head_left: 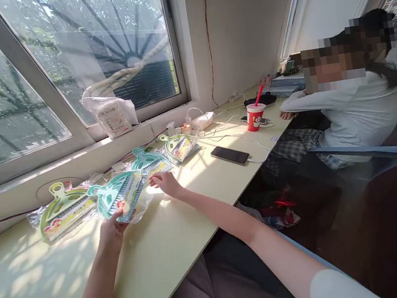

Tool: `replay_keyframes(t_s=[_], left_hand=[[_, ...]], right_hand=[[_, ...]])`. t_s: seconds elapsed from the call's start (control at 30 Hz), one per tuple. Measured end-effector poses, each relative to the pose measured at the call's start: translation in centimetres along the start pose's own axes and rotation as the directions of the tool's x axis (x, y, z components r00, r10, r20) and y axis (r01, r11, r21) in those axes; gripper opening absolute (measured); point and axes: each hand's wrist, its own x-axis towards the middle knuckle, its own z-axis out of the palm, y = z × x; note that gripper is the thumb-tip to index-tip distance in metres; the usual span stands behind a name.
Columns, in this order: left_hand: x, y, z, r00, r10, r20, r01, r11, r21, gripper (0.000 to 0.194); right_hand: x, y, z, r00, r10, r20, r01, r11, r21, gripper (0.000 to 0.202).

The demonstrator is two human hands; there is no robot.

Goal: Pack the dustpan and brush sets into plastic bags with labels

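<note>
My left hand [112, 230] is closed on the lower edge of a teal mini dustpan and brush set [110, 194] in a clear plastic wrapper, tilted above the table. At the wrapper's right side is my right hand [168, 183], its fingers curled together. Whether they pinch the clear film cannot be made out. Other wrapped dustpan sets lie around: a green one [66, 208] to the left, another teal one [150, 160] behind, and a light green one [179, 147] farther right. Printed labels show on the packs.
A long pale table [167, 238] runs below the window. On it are a black phone [229, 154] on a cable, a red cup [255, 119] with a straw and a white power strip [202, 120]. A tissue pack [114, 118] stands on the sill. Another person [359, 105] sits at the right.
</note>
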Motion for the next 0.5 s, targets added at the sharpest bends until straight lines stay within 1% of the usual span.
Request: replay_keyframes(t_s=[0.03,0.07,0.1,0.13,0.17,0.2,0.23,0.3,0.33,0.4,0.47,0.5], left_hand=[[0.1,0.3,-0.4,1.000,-0.027,-0.013,0.026,0.999,-0.018,0.031],[0.3,0.6,-0.7,0.998,-0.052,-0.022,0.051,0.998,-0.021,0.031],[0.4,0.9,-1.1,0.997,-0.075,-0.028,0.074,0.997,-0.012,0.031],[0.4,1.1,-1.4,0.995,-0.094,-0.028,0.094,0.996,0.003,0.031],[0.5,1.2,-1.7,0.993,-0.112,-0.020,0.113,0.993,0.020,0.031],[0.5,1.3,-1.9,0.992,-0.128,-0.004,0.128,0.991,0.034,0.030],[0.6,1.3,-2.1,0.990,-0.136,0.020,0.135,0.990,0.043,0.030],[0.6,1.3,-2.3,0.986,-0.147,0.075,0.142,0.988,0.065,0.030],[0.6,1.3,-2.5,0.983,-0.160,0.088,0.152,0.984,0.092,0.030],[0.6,1.3,-2.7,0.975,-0.209,0.081,0.192,0.965,0.179,0.028],[0.6,1.5,-2.8,0.959,-0.266,0.096,0.232,0.935,0.268,0.030],[0.5,1.6,-2.8,0.954,-0.277,0.116,0.232,0.925,0.300,0.033]], right_hand=[[-0.1,0.0,-0.4,0.988,-0.145,-0.045,0.134,0.974,-0.185,0.037],[-0.2,0.0,-0.8,0.958,-0.283,-0.045,0.249,0.900,-0.357,0.047],[-0.3,0.1,-1.2,0.921,-0.390,-0.007,0.337,0.804,-0.490,0.054],[-0.3,0.2,-1.4,0.891,-0.453,0.038,0.389,0.716,-0.579,0.056],[-0.3,0.4,-1.6,0.871,-0.486,0.069,0.416,0.657,-0.629,0.051],[-0.2,0.6,-1.7,0.863,-0.498,0.083,0.425,0.630,-0.650,0.041],[0.0,0.7,-1.8,0.864,-0.498,0.077,0.423,0.632,-0.649,0.029],[0.4,0.8,-1.9,0.870,-0.493,0.018,0.402,0.687,-0.605,0.008],[0.7,0.7,-2.0,0.870,-0.492,-0.012,0.400,0.721,-0.566,0.005],[1.0,0.4,-2.1,0.866,-0.498,-0.048,0.420,0.774,-0.473,0.007],[1.0,0.1,-2.3,0.859,-0.509,-0.044,0.457,0.804,-0.381,0.010],[1.0,0.0,-2.4,0.859,-0.510,-0.041,0.468,0.815,-0.342,0.011]])
